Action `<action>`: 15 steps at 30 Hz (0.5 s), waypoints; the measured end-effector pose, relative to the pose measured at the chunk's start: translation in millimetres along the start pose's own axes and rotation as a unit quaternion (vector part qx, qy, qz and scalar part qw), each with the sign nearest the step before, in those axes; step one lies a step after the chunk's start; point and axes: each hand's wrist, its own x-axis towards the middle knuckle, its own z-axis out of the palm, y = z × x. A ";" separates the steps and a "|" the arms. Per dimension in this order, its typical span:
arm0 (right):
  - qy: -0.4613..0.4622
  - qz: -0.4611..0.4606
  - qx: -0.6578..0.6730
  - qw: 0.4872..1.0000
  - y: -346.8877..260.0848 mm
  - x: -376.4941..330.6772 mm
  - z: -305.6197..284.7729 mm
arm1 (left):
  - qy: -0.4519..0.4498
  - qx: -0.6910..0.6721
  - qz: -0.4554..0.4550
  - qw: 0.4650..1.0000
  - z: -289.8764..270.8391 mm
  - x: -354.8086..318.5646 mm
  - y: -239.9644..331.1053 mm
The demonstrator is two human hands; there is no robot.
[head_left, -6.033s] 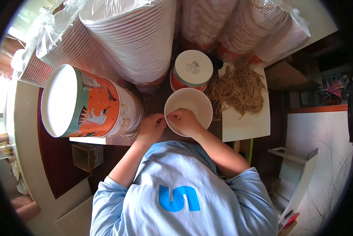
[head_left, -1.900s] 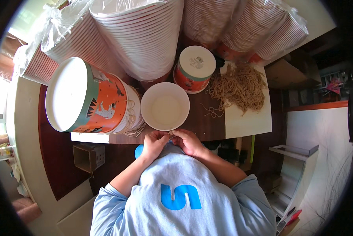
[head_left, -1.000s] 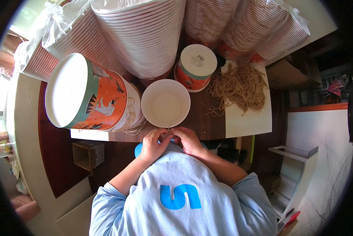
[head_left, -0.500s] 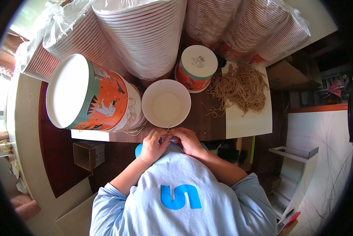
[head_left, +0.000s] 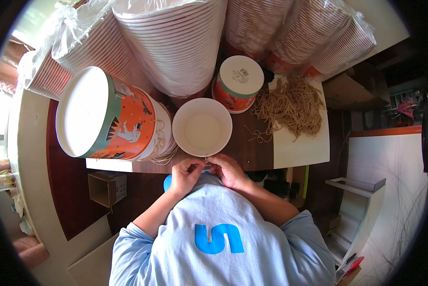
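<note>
A white paper bucket [head_left: 181, 137] stands with its mouth toward me at the table's near edge. Both my hands meet at its near rim. My left hand [head_left: 184, 177] pinches thumb and forefinger together on a thin twine [head_left: 207, 160]. Close beside it, my right hand [head_left: 227, 171] has its fingers closed on the same twine, right against the bucket's rim. Fingers hide most of the twine, so whether it is knotted cannot be seen. A tangled heap of brown twine [head_left: 294, 107] lies to the right on a white board.
Upturned orange buckets [head_left: 134, 125] with twine loops are stacked at left. Another upturned bucket [head_left: 241, 76] stands behind the white one. Tall plastic-wrapped bucket stacks [head_left: 176, 47] line the back. An open cardboard box [head_left: 108, 188] sits below the table at left.
My left fingertips have drawn slightly apart from the right ones, and a short piece of twine shows between them. The bucket has shifted very slightly.
</note>
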 end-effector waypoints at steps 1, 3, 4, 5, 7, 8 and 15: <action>0.000 0.000 0.000 1.000 1.6 1.4 -2.7 | 0.003 -0.045 -0.053 0.998 -0.6 -0.2 -1.1; 0.032 -0.012 -0.016 0.999 3.0 2.9 -5.6 | 0.004 -0.072 -0.092 0.993 -2.2 0.8 2.1; 0.032 -0.012 -0.015 0.999 1.8 2.5 -5.4 | 0.005 -0.098 -0.131 0.987 -2.8 1.8 3.9; 0.051 -0.051 -0.120 0.990 -0.4 1.6 -4.4 | 0.004 -0.098 -0.131 0.987 -2.3 2.6 4.2; 0.069 -0.087 -0.224 0.968 -5.7 0.4 -1.4 | 0.019 -0.122 -0.111 0.986 -1.1 3.2 4.3; 0.099 -0.177 -0.368 0.907 -8.8 0.2 0.2 | 0.020 -0.122 -0.111 0.986 -1.6 4.2 4.6; 0.150 -0.305 -0.614 0.712 -20.3 -6.1 9.2 | -0.076 -0.378 -0.233 0.893 -8.5 7.5 0.6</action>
